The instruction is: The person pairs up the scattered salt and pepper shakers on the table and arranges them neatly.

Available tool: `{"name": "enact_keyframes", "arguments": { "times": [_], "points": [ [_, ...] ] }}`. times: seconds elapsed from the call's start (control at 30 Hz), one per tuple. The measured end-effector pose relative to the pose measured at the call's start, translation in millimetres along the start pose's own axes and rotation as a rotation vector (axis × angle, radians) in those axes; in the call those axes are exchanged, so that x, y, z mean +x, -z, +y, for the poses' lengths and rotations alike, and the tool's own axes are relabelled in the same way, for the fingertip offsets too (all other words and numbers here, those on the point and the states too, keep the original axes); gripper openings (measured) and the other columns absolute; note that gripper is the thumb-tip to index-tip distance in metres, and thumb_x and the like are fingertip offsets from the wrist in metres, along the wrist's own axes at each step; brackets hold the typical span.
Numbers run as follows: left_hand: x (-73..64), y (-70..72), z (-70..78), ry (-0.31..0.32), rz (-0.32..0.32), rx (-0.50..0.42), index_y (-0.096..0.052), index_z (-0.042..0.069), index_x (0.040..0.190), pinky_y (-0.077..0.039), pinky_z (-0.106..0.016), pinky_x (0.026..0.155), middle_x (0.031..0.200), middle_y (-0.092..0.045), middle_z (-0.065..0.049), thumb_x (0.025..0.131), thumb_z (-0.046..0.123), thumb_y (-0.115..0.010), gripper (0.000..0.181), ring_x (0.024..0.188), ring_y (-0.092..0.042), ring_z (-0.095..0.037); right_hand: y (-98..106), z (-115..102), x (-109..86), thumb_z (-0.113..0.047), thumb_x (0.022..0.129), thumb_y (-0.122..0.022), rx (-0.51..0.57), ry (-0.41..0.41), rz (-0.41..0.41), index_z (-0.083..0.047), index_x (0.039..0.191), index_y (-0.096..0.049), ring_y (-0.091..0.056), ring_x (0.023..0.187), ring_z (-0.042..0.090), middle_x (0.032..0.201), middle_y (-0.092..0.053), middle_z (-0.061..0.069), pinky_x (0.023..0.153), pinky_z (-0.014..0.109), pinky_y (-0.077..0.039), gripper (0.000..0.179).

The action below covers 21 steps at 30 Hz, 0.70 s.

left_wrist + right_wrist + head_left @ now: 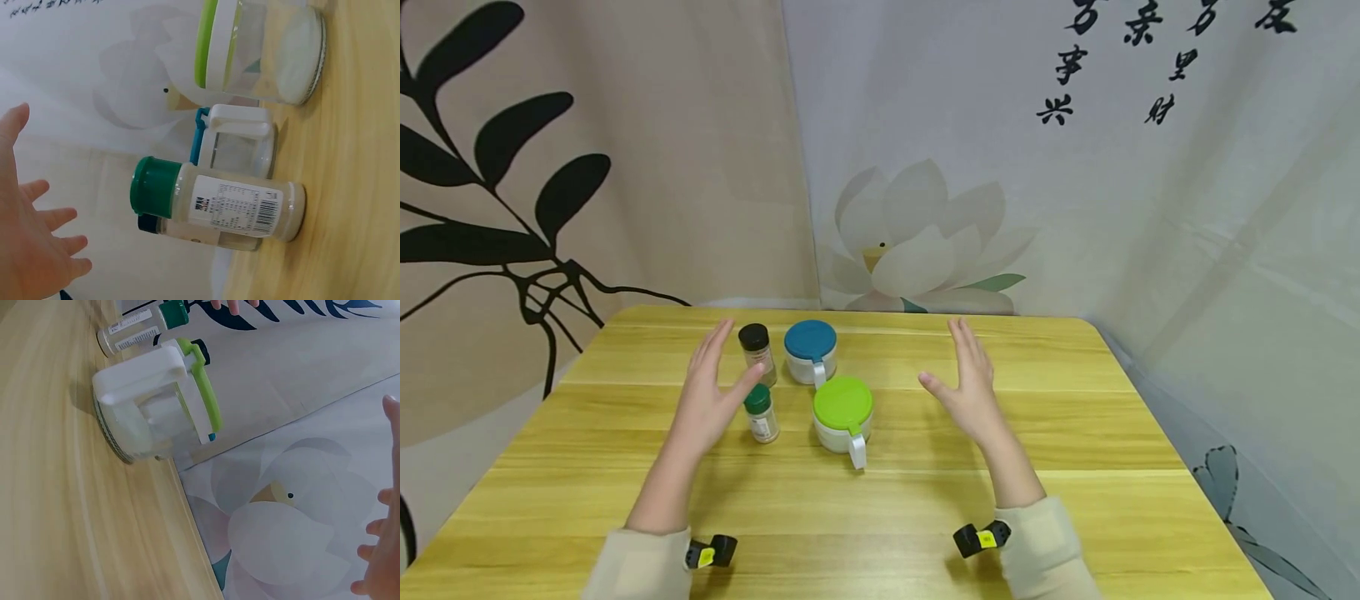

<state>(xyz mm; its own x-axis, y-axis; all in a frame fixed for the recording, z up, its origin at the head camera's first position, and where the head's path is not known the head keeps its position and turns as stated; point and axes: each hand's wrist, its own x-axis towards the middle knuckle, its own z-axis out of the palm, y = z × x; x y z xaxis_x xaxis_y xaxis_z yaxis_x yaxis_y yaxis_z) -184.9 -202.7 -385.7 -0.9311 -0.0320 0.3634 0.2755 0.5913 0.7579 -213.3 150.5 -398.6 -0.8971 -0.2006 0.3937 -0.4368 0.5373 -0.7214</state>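
My left hand, fingers spread and holding nothing, hovers left of two small shaker bottles. The nearer one is a green-capped shaker with a white barcode label; behind it stands a black-capped shaker, partly covered by my thumb. To their right is a lidded glass jar with a green lid and a white handle, white contents at its bottom. Farther back sits a similar jar with a blue lid. Apart from all of them, my right hand hovers on the right, fingers extended and nothing in it.
All four containers stand upright on a wooden table. Its far edge meets a hanging cloth printed with a lotus and characters; another cloth with dark leaves hangs at left. Each wrist carries a small black camera.
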Motion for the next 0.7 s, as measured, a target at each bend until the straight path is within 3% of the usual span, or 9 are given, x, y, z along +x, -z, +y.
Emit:
{"name": "enact_keyframes", "arguments": {
  "times": [0.27,0.53,0.7],
  "points": [
    [-7.7,-3.1,-6.2,0.023,-0.002,-0.050,-0.016,0.025,0.155,-0.014,-0.073,0.099,0.158,-0.013,-0.004,0.094,0.037,-0.061,0.076,0.142,-0.010,-0.037,-9.1,-0.4,-4.0,-0.059,0.086,-0.061,0.035,-0.011,0.011,-0.016,0.155,-0.013,-0.001,0.142,0.040,0.159,-0.003,0.005,0.104,0.068,-0.001,0.094],
    [-13.5,-6.8,-10.5,0.051,-0.007,-0.088,-0.017,0.025,0.154,-0.014,-0.072,0.101,0.158,-0.014,-0.009,0.094,0.037,-0.061,0.076,0.141,-0.011,-0.040,-19.2,-1.3,-9.4,-0.055,0.085,-0.063,0.064,-0.036,0.001,-0.026,0.155,-0.011,-0.002,0.142,0.037,0.159,-0.003,0.000,0.102,0.071,-0.008,0.092],
    [-16.9,-9.8,-12.6,0.057,-0.002,-0.124,-0.017,0.024,0.154,-0.013,-0.070,0.102,0.158,-0.015,-0.009,0.094,0.033,-0.062,0.075,0.141,-0.012,-0.040,-25.4,-1.0,-11.6,-0.063,0.083,-0.060,0.070,-0.037,0.003,-0.028,0.155,-0.011,-0.004,0.142,0.038,0.159,-0.003,-0.002,0.101,0.072,-0.009,0.094]
  ]
}}
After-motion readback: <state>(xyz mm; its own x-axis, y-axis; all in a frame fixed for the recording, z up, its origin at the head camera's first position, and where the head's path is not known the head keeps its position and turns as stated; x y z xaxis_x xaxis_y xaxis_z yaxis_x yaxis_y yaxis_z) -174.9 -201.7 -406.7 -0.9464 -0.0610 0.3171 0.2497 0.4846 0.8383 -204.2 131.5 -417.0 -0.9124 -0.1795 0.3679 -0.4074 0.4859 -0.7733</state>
